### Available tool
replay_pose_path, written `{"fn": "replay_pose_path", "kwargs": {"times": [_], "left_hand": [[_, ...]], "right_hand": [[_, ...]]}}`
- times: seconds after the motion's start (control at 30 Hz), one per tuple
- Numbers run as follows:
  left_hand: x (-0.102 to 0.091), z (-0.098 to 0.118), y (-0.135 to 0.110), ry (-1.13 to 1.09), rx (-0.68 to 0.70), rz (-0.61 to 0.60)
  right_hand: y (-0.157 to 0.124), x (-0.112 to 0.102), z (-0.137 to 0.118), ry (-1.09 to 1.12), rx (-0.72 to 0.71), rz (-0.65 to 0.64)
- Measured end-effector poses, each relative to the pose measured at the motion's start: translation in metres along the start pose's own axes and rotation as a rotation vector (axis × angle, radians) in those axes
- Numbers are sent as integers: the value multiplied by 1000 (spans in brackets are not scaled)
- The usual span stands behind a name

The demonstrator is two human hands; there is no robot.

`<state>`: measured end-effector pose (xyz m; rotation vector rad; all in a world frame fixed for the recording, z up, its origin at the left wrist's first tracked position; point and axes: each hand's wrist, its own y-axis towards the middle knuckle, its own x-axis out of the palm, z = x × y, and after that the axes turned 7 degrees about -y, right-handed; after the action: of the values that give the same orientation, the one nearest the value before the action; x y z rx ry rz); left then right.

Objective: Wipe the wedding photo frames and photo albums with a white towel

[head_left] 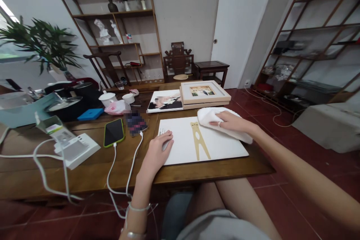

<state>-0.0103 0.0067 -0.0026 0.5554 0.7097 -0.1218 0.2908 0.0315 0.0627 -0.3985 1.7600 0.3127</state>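
Note:
A white board [180,146] with a gold two-legged figure [197,138] lies flat on the wooden table. My left hand [160,146] rests on the board's left edge, fingers loosely extended with the thumb apart. Over the board's upper right part, my right hand [227,120] presses on a bunched white cloth [206,116], its fingers closed into the fabric. The cloth covers the board's far right corner and hangs toward the right edge.
Behind the board stand stacked framed pictures [222,97] and another picture panel [165,107]. To the left lie a green-cased phone [114,132], a dark blurred item [135,123], white charging cables [135,161], an opened white box [81,150] and a blue box [90,114].

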Motion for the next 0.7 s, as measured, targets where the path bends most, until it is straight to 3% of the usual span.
{"fn": "replay_pose_path", "kwargs": {"times": [0.1, 0.17, 0.4, 0.5, 0.6, 0.7], "left_hand": [[1, -1, 0, -4, 3, 5], [1, -1, 0, -6, 0, 6], [0, 0, -1, -14, -14, 0], [0, 2, 0, -9, -8, -1], [0, 2, 0, -5, -10, -2], [0, 1, 0, -4, -8, 0]], "right_hand": [[10, 5, 1, -51, 10, 54], [3, 3, -4, -61, -7, 39], [-74, -13, -25, 133, -22, -204], [-93, -12, -25, 218, 14, -249], [-86, -12, -22, 266, 41, -235], [-59, -13, -16, 303, 11, -214]]}}
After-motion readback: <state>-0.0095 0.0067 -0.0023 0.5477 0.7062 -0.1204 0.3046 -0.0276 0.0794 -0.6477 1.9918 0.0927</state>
